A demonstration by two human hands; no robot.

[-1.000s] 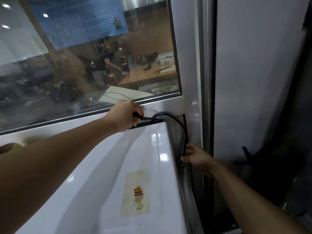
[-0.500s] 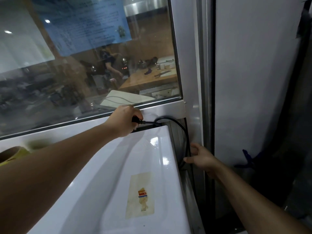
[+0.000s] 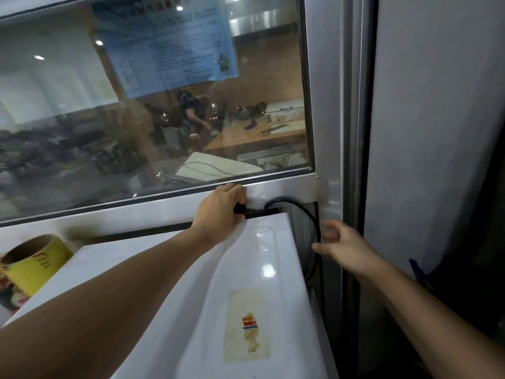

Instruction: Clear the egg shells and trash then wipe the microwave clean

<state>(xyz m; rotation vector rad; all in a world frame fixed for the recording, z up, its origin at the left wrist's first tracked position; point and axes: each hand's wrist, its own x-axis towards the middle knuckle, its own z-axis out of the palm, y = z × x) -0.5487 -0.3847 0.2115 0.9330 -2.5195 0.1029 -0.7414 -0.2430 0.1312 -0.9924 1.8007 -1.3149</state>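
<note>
I look down on the glossy white top of the microwave, which bears a worn sticker. My left hand reaches over its back edge and grips the black plug end of the power cord. The cord loops right and drops down the microwave's right side. Beside that side my right hand hovers with fingers spread, fingertips close to the cord; whether they touch it I cannot tell. No egg shells or trash are in view.
A glass window with a blue notice stands right behind the microwave, on a metal sill. A yellow roll sits left of the microwave. A metal post and a grey panel close in the right side.
My right hand has lifted away from the microwave's right edge and opened its fingers. My left hand keeps hold of the plug. The view has shifted, bringing the yellow roll into sight.
</note>
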